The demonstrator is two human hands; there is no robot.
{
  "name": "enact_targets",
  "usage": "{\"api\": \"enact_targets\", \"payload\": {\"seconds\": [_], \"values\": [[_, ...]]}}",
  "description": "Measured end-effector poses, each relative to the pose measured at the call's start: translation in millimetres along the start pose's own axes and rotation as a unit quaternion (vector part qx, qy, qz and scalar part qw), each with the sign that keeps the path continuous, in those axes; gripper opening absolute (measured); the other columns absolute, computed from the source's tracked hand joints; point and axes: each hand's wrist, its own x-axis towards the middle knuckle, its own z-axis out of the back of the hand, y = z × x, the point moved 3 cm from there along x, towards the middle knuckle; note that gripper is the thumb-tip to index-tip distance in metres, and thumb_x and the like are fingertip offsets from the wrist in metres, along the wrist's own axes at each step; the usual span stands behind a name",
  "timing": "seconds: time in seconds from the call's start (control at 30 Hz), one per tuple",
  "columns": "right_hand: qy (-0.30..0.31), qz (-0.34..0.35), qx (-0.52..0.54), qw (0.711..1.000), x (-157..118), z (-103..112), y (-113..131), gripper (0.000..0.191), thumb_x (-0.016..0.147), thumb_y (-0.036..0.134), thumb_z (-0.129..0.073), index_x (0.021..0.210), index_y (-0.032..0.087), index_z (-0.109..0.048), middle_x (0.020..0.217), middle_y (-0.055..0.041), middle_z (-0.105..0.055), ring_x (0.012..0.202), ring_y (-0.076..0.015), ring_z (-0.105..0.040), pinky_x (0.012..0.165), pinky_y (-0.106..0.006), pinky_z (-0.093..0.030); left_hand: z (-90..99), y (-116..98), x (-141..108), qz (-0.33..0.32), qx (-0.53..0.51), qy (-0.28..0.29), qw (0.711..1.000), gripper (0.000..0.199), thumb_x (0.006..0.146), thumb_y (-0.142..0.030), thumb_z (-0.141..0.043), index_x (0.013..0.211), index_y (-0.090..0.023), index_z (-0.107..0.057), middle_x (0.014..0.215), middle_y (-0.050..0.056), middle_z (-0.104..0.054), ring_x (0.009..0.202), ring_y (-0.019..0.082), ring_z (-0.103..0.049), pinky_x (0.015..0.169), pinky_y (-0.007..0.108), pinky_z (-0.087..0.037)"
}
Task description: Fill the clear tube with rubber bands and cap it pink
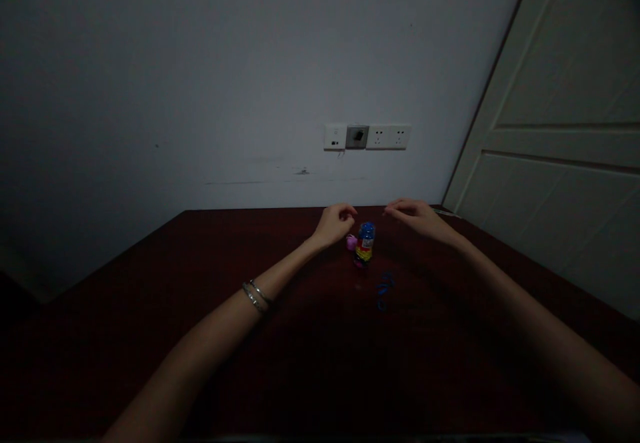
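My left hand (338, 224) is just left of a small clear container (367, 237) filled with blue, red and yellow pieces, with a pale label on its side. Its thumb and fingers curl close together; anything between them is too small or dark to make out. My right hand (414, 216) hovers right of the container, thumb and fingertips drawn together in a pinch, and what they hold cannot be seen. A small pink object (351, 243) lies against the container's left side. In front, several thin blue loops (383, 291) lie on the dark red tabletop (300, 349).
Behind the table rises a pale wall (225, 96) with a row of sockets and switches (367, 137). A white panelled door (560, 129) stands along the right side. Two bracelets (256, 296) circle my left wrist. The light is dim.
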Motion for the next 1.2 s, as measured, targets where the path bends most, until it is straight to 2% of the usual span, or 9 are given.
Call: {"api": "enact_targets", "payload": {"seconds": [0.07, 0.13, 0.23, 0.3, 0.4, 0.57, 0.73, 0.9, 1.2], "values": [[0.015, -0.045, 0.003, 0.999, -14, -5, -16, 0.03, 0.08, 0.042, -0.048, 0.081, 0.018, -0.067, 0.09, -0.0081, -0.066, 0.083, -0.0217, -0.06, 0.078, -0.037, -0.047, 0.1, -6, -16, -0.035, 0.038, -0.026, 0.998, 0.018, 0.075, -0.012, -0.046, 0.086, -0.013, -0.06, 0.082, 0.005, -0.06, 0.076, 0.013, -0.052, 0.072, 0.027, -0.042], [0.069, -0.077, 0.013, 0.995, -30, -17, -30, 0.027, 0.077, 0.038, -0.052, 0.081, 0.017, -0.068, 0.088, -0.0078, -0.068, 0.083, -0.0225, -0.061, 0.078, -0.037, -0.047, -7.5, -15, -36, -0.079, 0.062, 0.015, 0.995, 0.018, 0.077, -0.015, -0.046, 0.089, -0.016, -0.058, 0.091, 0.006, -0.06, 0.084, 0.015, -0.054, 0.076, 0.028, -0.042], [0.167, -0.101, 0.038, 0.98, -53, -41, -41, 0.026, 0.074, 0.033, -0.053, 0.088, 0.017, -0.068, 0.091, -0.007, -0.069, 0.084, -0.0226, -0.062, 0.078, -0.036, -0.048, -30.8, -23, -67, -0.116, 0.11, 0.213, 0.964, 0.025, 0.077, -0.029, -0.053, 0.1, -0.02, -0.056, 0.1, 0.006, -0.06, 0.086, 0.018, -0.056, 0.072, 0.029, -0.043], [0.204, -0.115, 0.044, 0.971, -63, -54, -42, 0.03, 0.073, 0.03, -0.052, 0.094, 0.015, -0.068, 0.094, -0.0076, -0.069, 0.084, -0.022, -0.062, 0.078, -0.035, -0.048, -44.5, -25, -83, -0.115, 0.135, 0.326, 0.929, 0.044, 0.074, -0.043, -0.057, 0.111, -0.021, -0.05, 0.109, 0.008, -0.057, 0.093, 0.022, -0.056, 0.073, 0.031, -0.044], [0.219, -0.13, 0.056, 0.965, -71, -65, -41, 0.035, 0.07, 0.026, -0.051, 0.098, 0.011, -0.067, 0.095, -0.0093, -0.069, 0.084, -0.0211, -0.062, 0.077, -0.033, -0.047, -56.6, -22, -92, -0.095, 0.158, 0.397, 0.899, 0.065, 0.071, -0.056, -0.057, 0.124, -0.021, -0.04, 0.12, 0.01, -0.052, 0.106, 0.027, -0.052, 0.079, 0.036, -0.044], [0.231, -0.143, 0.107, 0.956, -77, -71, -32, 0.037, 0.069, 0.024, -0.05, 0.099, 0.01, -0.066, 0.092, -0.0097, -0.068, 0.082, -0.0211, -0.061, 0.075, -0.033, -0.047, -65.1, -8, -88, -0.033, 0.165, 0.395, 0.903, 0.06, 0.075, -0.053, -0.053, 0.122, -0.019, -0.04, 0.115, 0.012, -0.054, 0.1, 0.026, -0.055, 0.075, 0.035, -0.045], [0.262, -0.154, 0.116, 0.946, -87, -73, -15, 0.04, 0.068, 0.026, -0.057, 0.104, 0.01, -0.063, 0.092, -0.0091, -0.066, 0.08, -0.0191, -0.06, 0.073, -0.031, -0.047, -65.7, 2, -87, 0.005, 0.146, 0.358, 0.922, 0.042, 0.077, -0.045, -0.053, 0.11, -0.02, -0.045, 0.101, 0.008, -0.058, 0.087, 0.023, -0.058, 0.065, 0.03, -0.043], [0.241, -0.111, 0.07, 0.962, -94, -76, -5, 0.046, 0.068, 0.038, -0.065, 0.106, 0.013, -0.061, 0.1, -0.0092, -0.061, 0.084, -0.0189, -0.058, 0.074, -0.031, -0.047, -59.5, 2, -89, -0.01, 0.095, 0.345, 0.934, 0.021, 0.078, -0.032, -0.054, 0.094, -0.018, -0.051, 0.083, 0.003, -0.059, 0.071, 0.014, -0.056, 0.057, 0.022, -0.038], [0.226, -0.03, 0.011, 0.974, -89, -82, 7, 0.017, 0.08, 0.029, -0.054, 0.087, 0.016, -0.063, 0.09, -0.0076, -0.061, 0.082, -0.0183, -0.057, 0.076, -0.031, -0.044, -48.1, 12, -98, -0.039, 0.074, 0.242, 0.967, 0.017, 0.08, -0.03, -0.048, 0.08, -0.017, -0.058, 0.065, -0.002, -0.055, 0.055, 0.007, -0.046, 0.055, 0.018, -0.032]]}}
